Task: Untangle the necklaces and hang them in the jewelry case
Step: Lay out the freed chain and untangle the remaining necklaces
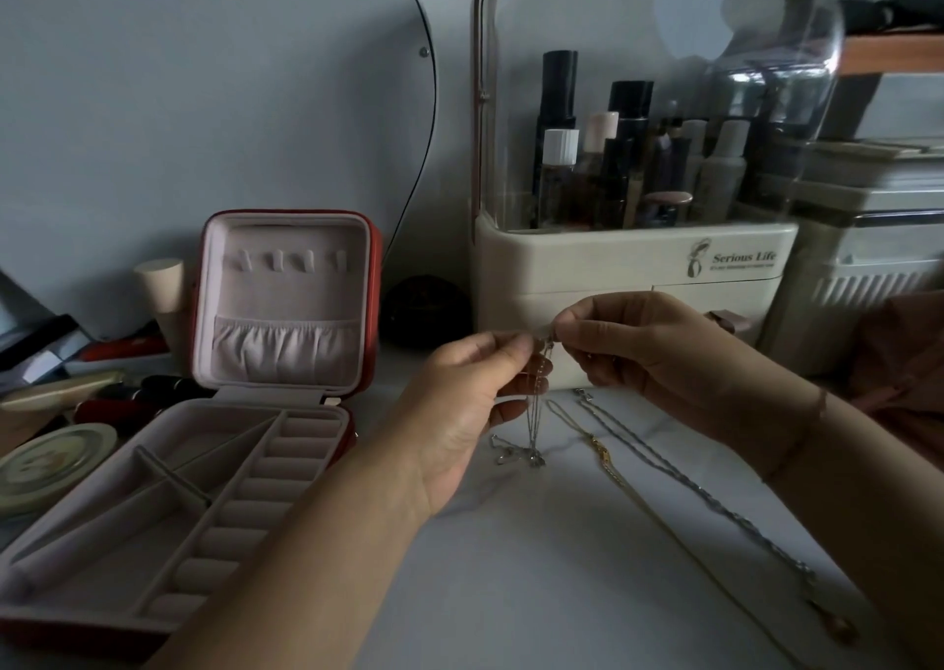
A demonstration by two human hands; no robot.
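A red jewelry case (286,306) with pale pink lining stands open at the left, its lid upright with a row of hooks (291,259) and a gathered pocket. My left hand (459,403) and my right hand (649,357) pinch the top of a thin silver necklace (536,414) between their fingertips. The chain hangs down and its lower end rests on the white table. A gold chain (608,460) and a twisted silver chain (715,501) lie stretched out on the table under my right forearm.
A cream cosmetics organiser (633,265) with a clear dome and several bottles stands right behind my hands. A round mirror (204,81) leans on the wall. Round tins (51,460), lipsticks and boxes crowd the left edge. White storage drawers (868,240) sit at the right.
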